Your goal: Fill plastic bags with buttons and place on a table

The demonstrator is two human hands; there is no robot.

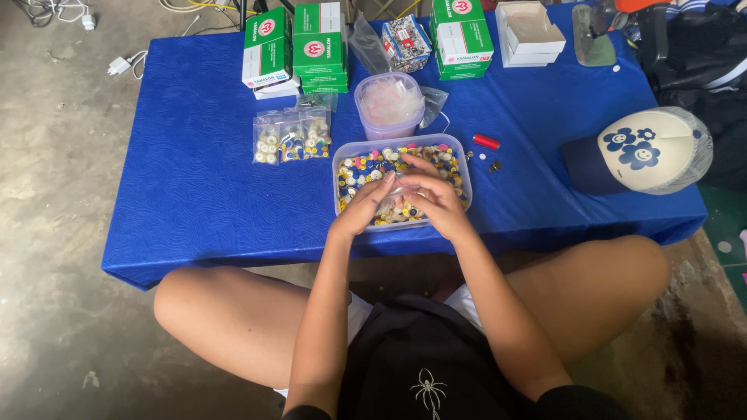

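A clear rectangular tub [340,158] full of small coloured buttons stands on the blue table, close to its near edge. Both of my hands are over the tub. My left hand [362,205] and my right hand [430,190] together pinch a small clear plastic bag [397,189] between their fingertips. Whether the bag holds anything I cannot tell. Several filled small bags of buttons [291,137] lie in a row left of the tub.
A round clear container of empty bags [388,106] stands behind the tub. Green-and-white boxes [320,36] and white boxes [530,33] line the table's far edge. A red lighter [486,141] and a flowered cap [643,150] lie at right. My bare knees are under the blue table [194,187].
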